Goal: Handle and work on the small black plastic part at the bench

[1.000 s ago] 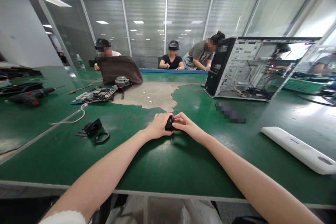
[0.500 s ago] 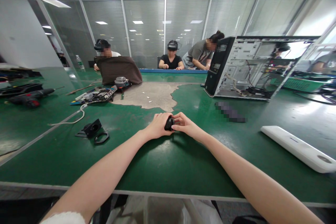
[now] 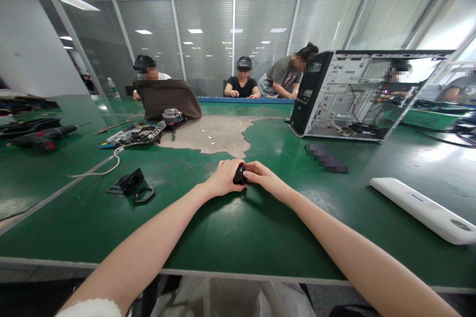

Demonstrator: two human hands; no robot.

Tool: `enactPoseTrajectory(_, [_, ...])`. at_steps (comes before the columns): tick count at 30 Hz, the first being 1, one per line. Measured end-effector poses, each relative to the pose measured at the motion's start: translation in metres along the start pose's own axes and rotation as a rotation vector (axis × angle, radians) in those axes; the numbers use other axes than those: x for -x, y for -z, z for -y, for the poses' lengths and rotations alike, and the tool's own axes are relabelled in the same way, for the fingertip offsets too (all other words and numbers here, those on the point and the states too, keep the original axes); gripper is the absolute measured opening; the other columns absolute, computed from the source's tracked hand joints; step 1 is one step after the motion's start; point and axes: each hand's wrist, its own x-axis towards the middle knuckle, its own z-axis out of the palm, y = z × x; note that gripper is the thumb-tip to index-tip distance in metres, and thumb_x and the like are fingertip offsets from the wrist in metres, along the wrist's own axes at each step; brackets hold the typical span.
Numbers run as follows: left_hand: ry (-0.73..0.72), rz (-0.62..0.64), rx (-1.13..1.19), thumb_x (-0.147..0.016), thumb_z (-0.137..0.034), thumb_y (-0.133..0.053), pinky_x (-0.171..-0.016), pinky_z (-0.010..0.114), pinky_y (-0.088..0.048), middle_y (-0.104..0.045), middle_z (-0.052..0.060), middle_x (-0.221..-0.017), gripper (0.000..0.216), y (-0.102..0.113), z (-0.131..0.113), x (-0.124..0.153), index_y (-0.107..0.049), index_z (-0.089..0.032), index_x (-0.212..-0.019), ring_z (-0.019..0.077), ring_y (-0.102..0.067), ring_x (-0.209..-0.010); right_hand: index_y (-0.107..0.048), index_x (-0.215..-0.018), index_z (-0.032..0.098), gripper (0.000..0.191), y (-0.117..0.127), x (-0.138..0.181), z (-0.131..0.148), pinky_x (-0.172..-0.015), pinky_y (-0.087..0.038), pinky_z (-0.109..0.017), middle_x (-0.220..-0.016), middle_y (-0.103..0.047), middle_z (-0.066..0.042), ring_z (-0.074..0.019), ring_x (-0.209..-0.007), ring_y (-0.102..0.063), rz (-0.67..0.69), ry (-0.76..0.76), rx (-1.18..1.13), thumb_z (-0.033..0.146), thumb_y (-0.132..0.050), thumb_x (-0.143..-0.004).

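A small black plastic part [image 3: 240, 174] is held between my two hands, over the green table [image 3: 238, 242]. My left hand [image 3: 225, 177] wraps round its left side, covering much of it. From the right, my right hand [image 3: 259, 174] grips its edge with thumb and fingertips. The exact kind of the part does not show, as fingers hide most of it. Left of my hands, a black bracket with a round opening [image 3: 130, 181] lies on the table, and a black ring [image 3: 144, 194] rests beside it.
An opened computer case [image 3: 345, 96] stands at the right, with a white oblong device [image 3: 420, 208] nearer me. Circuit boards [image 3: 136, 134] with a white cable lie at the left, past them a cordless drill [image 3: 44, 138]. Several people work across the table.
The fingers of my right hand have shifted slightly on the black part, the thumb moving up along it. My left hand stays in place.
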Motion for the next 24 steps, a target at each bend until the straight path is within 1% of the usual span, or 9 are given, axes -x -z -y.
enactPoseTrajectory(5, [-0.006, -0.004, -0.02, -0.06, -0.035, -0.063, -0.083, 0.037, -0.031, -0.051, 0.006, -0.105, 0.056, -0.0012, 0.0017, 0.0004, -0.038, -0.02, -0.108, 0.0235, -0.048, -0.094, -0.042, -0.09, 0.022, 0.036, 0.0025, 0.0047, 0.0065, -0.073, -0.044, -0.032, -0.085, -0.058, 0.001, -0.0125, -0.076, -0.056, 0.146, 0.035, -0.043, 0.028, -0.066, -0.063])
enactPoseTrajectory(7, [-0.011, -0.004, -0.023, -0.06, -0.035, -0.062, -0.083, 0.037, -0.031, -0.051, 0.006, -0.105, 0.056, -0.0013, 0.0021, 0.0005, -0.038, -0.02, -0.108, 0.0235, -0.048, -0.094, -0.042, -0.09, 0.022, 0.035, 0.0021, 0.0057, 0.0076, -0.073, -0.044, -0.031, -0.084, -0.058, 0.001, -0.0122, -0.076, -0.056, 0.136, 0.045, -0.039, 0.029, -0.065, -0.065])
enactPoseTrajectory(11, [-0.026, -0.012, -0.012, -0.061, -0.036, -0.062, -0.084, 0.037, -0.03, -0.051, 0.006, -0.105, 0.057, -0.0009, 0.0017, 0.0005, -0.036, -0.02, -0.109, 0.0233, -0.047, -0.096, -0.044, -0.089, 0.021, 0.027, -0.0003, 0.0053, 0.0069, -0.071, -0.044, -0.03, -0.082, -0.057, 0.001, -0.0121, -0.075, -0.055, 0.062, 0.043, -0.027, 0.035, -0.058, -0.07])
enactPoseTrajectory(15, [-0.019, -0.01, -0.008, -0.06, -0.036, -0.062, -0.084, 0.037, -0.03, -0.051, 0.006, -0.104, 0.057, -0.0004, 0.0012, 0.0004, -0.037, -0.021, -0.109, 0.0235, -0.047, -0.096, -0.044, -0.092, 0.022, 0.03, -0.0012, 0.0027, 0.0037, -0.072, -0.044, -0.031, -0.082, -0.057, 0.0, -0.0127, -0.075, -0.055, 0.037, 0.018, -0.021, 0.035, -0.06, -0.069])
enactPoseTrajectory(19, [-0.005, -0.005, -0.009, -0.06, -0.036, -0.063, -0.084, 0.038, -0.03, -0.051, 0.006, -0.103, 0.056, -0.0002, 0.001, 0.0006, -0.038, -0.021, -0.108, 0.024, -0.047, -0.096, -0.046, -0.092, 0.02, 0.031, 0.0005, 0.001, 0.0015, -0.076, -0.043, -0.033, -0.087, -0.057, -0.002, -0.0136, -0.079, -0.055, -0.005, -0.012, 0.023, 0.032, -0.06, -0.068])
enactPoseTrajectory(21, [0.003, -0.003, -0.007, -0.059, -0.035, -0.063, -0.084, 0.038, -0.03, -0.051, 0.006, -0.104, 0.056, -0.0002, 0.001, 0.0006, -0.038, -0.021, -0.108, 0.0241, -0.047, -0.096, -0.046, -0.091, 0.02, 0.03, 0.0016, 0.0018, 0.0024, -0.076, -0.043, -0.034, -0.086, -0.057, -0.001, -0.0138, -0.079, -0.055, 0.022, -0.003, 0.029, 0.031, -0.061, -0.067])
enactPoseTrajectory(24, [0.005, 0.002, -0.01, -0.059, -0.035, -0.063, -0.083, 0.038, -0.03, -0.051, 0.006, -0.104, 0.056, -0.0002, 0.001, 0.0004, -0.038, -0.021, -0.108, 0.0241, -0.048, -0.094, -0.043, -0.091, 0.022, 0.036, 0.0024, 0.0044, 0.0055, -0.074, -0.044, -0.033, -0.085, -0.057, 0.0, -0.0137, -0.079, -0.056, 0.111, 0.029, -0.011, 0.027, -0.066, -0.063])
